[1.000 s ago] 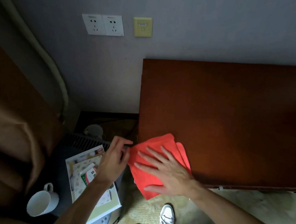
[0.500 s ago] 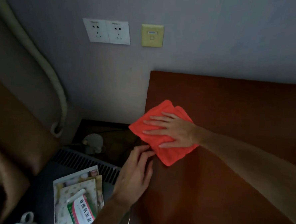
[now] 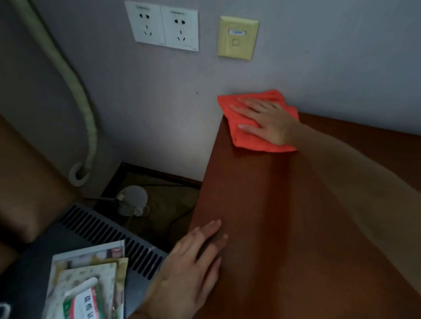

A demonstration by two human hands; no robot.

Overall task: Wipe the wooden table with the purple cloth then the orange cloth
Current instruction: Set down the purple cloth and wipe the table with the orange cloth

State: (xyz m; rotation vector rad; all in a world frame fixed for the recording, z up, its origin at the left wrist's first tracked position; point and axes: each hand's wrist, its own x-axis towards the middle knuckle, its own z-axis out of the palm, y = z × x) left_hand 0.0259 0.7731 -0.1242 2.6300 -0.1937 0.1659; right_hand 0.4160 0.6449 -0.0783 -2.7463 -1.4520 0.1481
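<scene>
The cloth (image 3: 252, 137) lies on the table's (image 3: 298, 238) far left corner against the wall (image 3: 334, 56) — booklets (image 3: 85, 287) lie left of the table.

The right hand (image 3: 266, 120) lies flat on the orange cloth (image 3: 252, 137) at the wooden table's (image 3: 286, 225) far corner; the left hand (image 3: 188, 264) rests on its edge.

Two bare hands and forearms are seen, with no sleeve reaching either wrist. The left hand (image 3: 190, 264) is shown from the back, with short, unpainted nails at the fingertips. The right hand (image 3: 268, 121) is joined to a long forearm, partly blurred. No rings, watch or bands are seen.
</scene>
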